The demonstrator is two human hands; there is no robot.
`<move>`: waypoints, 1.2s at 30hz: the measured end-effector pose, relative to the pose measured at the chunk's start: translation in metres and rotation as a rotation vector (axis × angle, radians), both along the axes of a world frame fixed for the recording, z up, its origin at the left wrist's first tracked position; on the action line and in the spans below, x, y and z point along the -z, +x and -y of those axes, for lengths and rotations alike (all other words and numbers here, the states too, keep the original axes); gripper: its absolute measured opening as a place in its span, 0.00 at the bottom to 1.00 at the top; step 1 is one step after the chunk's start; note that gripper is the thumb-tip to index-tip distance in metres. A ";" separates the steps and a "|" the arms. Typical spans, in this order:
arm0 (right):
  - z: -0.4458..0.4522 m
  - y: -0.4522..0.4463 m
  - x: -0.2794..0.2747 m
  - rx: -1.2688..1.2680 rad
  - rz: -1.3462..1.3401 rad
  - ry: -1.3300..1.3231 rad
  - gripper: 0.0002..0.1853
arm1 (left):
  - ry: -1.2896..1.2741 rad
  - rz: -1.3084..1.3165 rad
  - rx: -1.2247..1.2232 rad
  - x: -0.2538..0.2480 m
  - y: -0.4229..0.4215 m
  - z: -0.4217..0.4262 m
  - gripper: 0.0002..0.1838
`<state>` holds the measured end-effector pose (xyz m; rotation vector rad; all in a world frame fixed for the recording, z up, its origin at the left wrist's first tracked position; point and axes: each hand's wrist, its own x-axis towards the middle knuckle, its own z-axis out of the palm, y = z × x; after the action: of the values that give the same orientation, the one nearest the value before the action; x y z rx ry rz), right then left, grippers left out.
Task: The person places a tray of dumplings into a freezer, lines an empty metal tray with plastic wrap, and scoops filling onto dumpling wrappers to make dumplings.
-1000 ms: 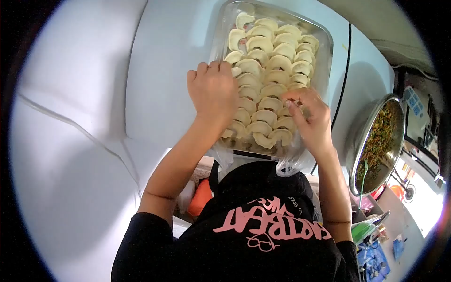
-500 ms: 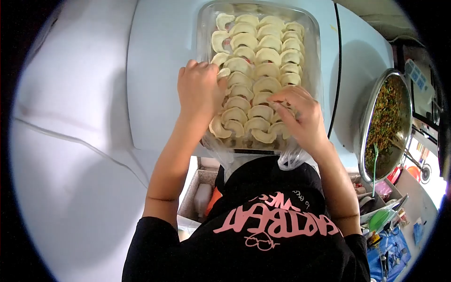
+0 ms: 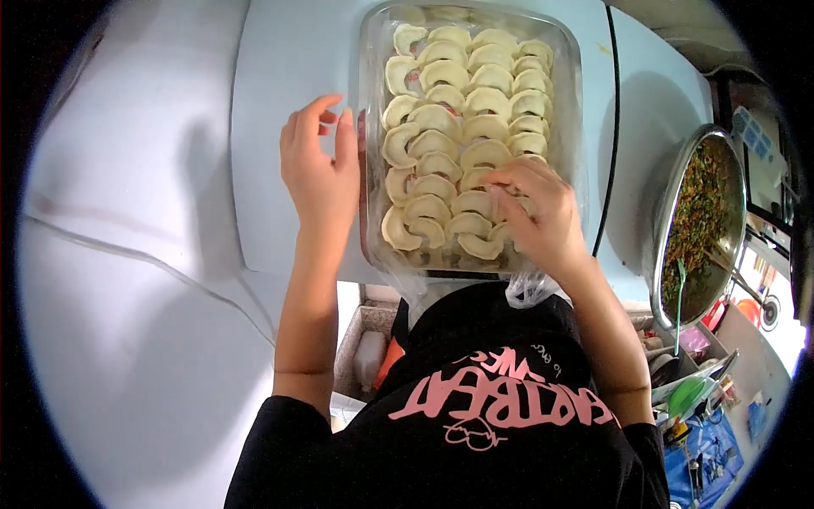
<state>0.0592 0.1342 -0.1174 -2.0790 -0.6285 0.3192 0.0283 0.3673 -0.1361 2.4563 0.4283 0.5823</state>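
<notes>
Left hand (image 3: 320, 165), open, with the thumb raised well apart from the loosely curved fingers; it holds nothing visible and hovers just beside the left rim of the tray (image 3: 367, 187); right hand (image 3: 539, 212), over the near right part of the dumplings (image 3: 486, 103), fingers bent and thumb drawn close to them; whether anything is pinched between the fingertips, or whether they touch a dumpling, cannot be told; the dumplings, crescent-shaped and pale, lie inside the tray in lengthwise rows, closely set and partly overlapping; the tray rests on the pale blue surface (image 3: 292, 59), in front of the person's black shirt (image 3: 449, 407); clear plastic (image 3: 532, 290) hangs in bunches at its near edge; to the right, a metal bowl (image 3: 662, 220) contains a chopped green and brown mixture (image 3: 695, 204), with a light green utensil (image 3: 679, 297) at its near side; to the left, a pale cable (image 3: 140, 253) crosses the white surface (image 3: 93, 356)
</notes>
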 end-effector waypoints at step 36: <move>0.075 -0.082 0.049 0.293 -0.712 0.266 0.14 | -2.062 -0.260 -0.225 0.054 -0.154 0.076 0.16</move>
<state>-0.0224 0.0588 -0.1669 -1.6156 0.0626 0.7153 -0.1253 0.2916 -0.1897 0.4672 0.7945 -0.2072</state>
